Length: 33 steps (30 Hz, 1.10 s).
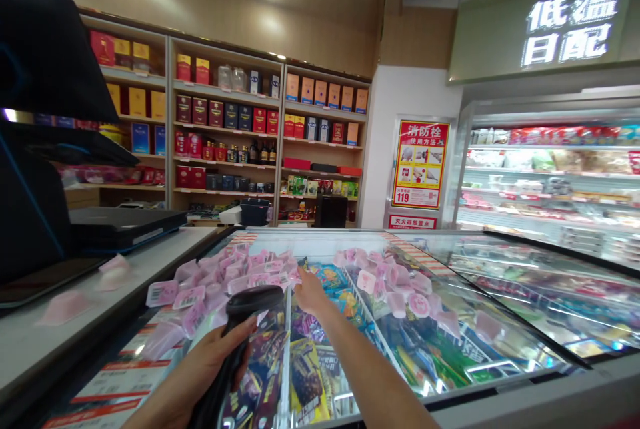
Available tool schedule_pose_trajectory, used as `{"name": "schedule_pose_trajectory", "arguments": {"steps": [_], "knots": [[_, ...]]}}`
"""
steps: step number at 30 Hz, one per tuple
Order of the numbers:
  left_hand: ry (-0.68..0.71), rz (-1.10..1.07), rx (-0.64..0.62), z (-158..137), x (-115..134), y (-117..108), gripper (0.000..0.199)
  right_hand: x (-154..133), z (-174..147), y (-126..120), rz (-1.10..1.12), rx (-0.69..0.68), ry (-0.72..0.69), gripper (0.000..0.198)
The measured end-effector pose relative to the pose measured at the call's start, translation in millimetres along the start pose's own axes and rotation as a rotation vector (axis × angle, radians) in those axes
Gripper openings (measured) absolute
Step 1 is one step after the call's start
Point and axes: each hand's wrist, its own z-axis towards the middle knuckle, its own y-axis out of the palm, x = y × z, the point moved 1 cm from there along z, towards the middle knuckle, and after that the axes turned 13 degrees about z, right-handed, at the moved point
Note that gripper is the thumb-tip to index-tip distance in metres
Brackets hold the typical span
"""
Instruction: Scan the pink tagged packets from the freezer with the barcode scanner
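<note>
My left hand point(215, 362) is wrapped round the handle of a black handheld barcode scanner point(255, 301), whose head points away over the freezer. At the right edge of a heap of small pink plastic cups point(190, 297), my right hand point(311, 292) has its fingers closed on one pink cup point(294, 276); the fingers partly hide it. Several cups in the heap show white barcode labels. A second group of pink cups point(395, 276) lies further right on the glass lid. Below the glass, colourful ice-cream packets point(307, 376) fill wire-divided compartments.
A white counter point(165, 252) on the left bears a black checkout terminal point(30, 182) and a few pink cups point(65, 307). Shelves of boxed bottles point(225, 112) line the back wall. Another glass-topped freezer section point(560, 289) and a lit chiller point(550, 179) are at right.
</note>
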Motion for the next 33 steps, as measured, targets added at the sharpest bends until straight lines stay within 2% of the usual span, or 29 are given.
{"name": "schedule_pose_trajectory", "arguments": {"steps": [2, 4, 7, 11, 14, 17, 21, 26, 28, 31, 33], "knots": [[-0.002, 0.007, 0.001, -0.4, 1.4, 0.1, 0.04, 0.3, -1.8, -4.6, 0.02, -0.018, -0.005, 0.052], [0.006, 0.01, -0.006, -0.5, 3.4, 1.5, 0.041, 7.1, -7.4, -16.4, 0.015, 0.03, 0.003, 0.052], [0.026, 0.012, -0.025, -0.9, 6.6, 6.9, 0.042, 28.1, -21.7, -47.3, -0.072, 0.202, 0.017, 0.043], [0.019, 0.009, -0.017, -2.3, 7.9, 15.6, 0.04, 62.8, -42.9, -91.5, -0.317, 0.43, 0.079, 0.035], [0.011, -0.001, -0.008, -3.3, 8.1, 19.2, 0.036, 80.1, -53.1, -106.6, -0.473, 0.431, 0.155, 0.025], [0.015, -0.011, -0.004, -4.3, 8.9, 18.4, 0.036, 83.6, -55.7, -105.4, -0.503, 0.39, 0.177, 0.016], [0.011, -0.021, 0.006, -5.2, 6.3, 10.5, 0.038, 74.8, -50.4, -97.7, -0.287, 0.403, 0.176, 0.01], [0.029, -0.051, -0.051, -3.9, -1.2, -0.7, 0.037, 58.5, -47.0, -90.2, 0.002, 0.362, 0.215, 0.014], [0.011, -0.069, -0.029, -3.6, -1.9, -3.7, 0.037, 49.0, -50.1, -83.2, 0.213, 0.254, 0.22, 0.013], [-0.007, -0.062, -0.015, -3.8, -1.5, -5.9, 0.037, 30.9, -59.5, -67.4, 0.588, -0.016, 0.32, 0.012], [0.007, -0.066, -0.032, -3.9, -1.4, -6.2, 0.036, 17.7, -66.1, -57.0, 0.744, -0.167, 0.369, 0.012]]}}
